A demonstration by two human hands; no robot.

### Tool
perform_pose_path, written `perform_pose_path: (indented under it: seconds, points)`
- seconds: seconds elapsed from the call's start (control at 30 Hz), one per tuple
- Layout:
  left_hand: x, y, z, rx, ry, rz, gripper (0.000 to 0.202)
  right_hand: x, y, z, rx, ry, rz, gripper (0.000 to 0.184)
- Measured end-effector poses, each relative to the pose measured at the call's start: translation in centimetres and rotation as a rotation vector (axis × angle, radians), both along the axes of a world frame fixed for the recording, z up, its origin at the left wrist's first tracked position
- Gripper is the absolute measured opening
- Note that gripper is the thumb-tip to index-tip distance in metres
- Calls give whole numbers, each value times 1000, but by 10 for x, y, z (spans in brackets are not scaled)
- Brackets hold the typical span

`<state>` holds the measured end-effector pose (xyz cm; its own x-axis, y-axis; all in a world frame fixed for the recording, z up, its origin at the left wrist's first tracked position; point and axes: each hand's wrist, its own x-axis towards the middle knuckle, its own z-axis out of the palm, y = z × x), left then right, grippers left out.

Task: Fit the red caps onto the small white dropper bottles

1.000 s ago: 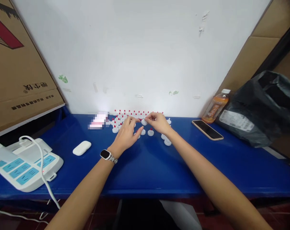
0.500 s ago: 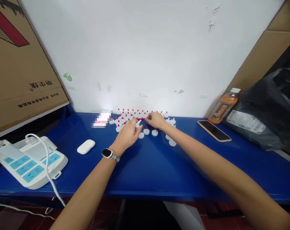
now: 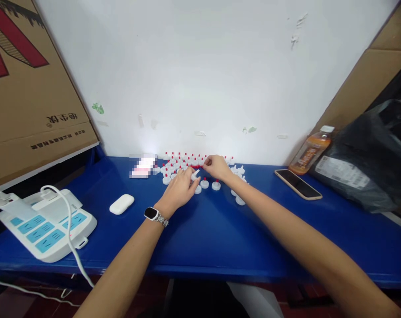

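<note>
Several small white caps with red tips (image 3: 183,161) stand in rows against the white wall on a blue table (image 3: 200,229). My left hand (image 3: 179,189), with a watch on the wrist, is closed round one white cap (image 3: 195,175) that sticks out between its fingers. My right hand (image 3: 216,167) reaches to the back row, its fingers pinched at a red-tipped cap there; what it pinches is too small to make out. A few loose caps (image 3: 215,185) lie just in front of both hands.
A white earbud case (image 3: 121,204) and a white power strip with a cable (image 3: 46,223) lie to the left. A phone (image 3: 298,184), an orange drink bottle (image 3: 309,151) and a black bag (image 3: 369,154) sit to the right. A cardboard box (image 3: 28,88) leans at the left.
My left hand has closed and lifted a white cap from the group. My right hand has moved slightly back toward the rear row. The view shifted a little.
</note>
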<state>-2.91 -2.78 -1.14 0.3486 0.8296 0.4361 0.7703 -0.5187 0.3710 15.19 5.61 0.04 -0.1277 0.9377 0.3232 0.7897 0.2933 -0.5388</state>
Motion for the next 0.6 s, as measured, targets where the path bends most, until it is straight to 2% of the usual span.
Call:
perform_pose_path:
  seconds: [0.13, 0.23, 0.43, 0.6]
  points:
    - [3, -3, 1, 10, 2, -26, 27, 7, -27, 3, -90, 492, 165, 9]
    - [5, -3, 1, -2, 4, -51, 27, 12, -49, 2, -109, 706, 275, 17]
    - [7, -4, -1, -11, 17, -107, 30, 14, -71, -4, -174, 861, 315, 36]
    - [10, -7, -1, 16, 36, -120, 25, 5, -74, -10, -123, 895, 311, 41]
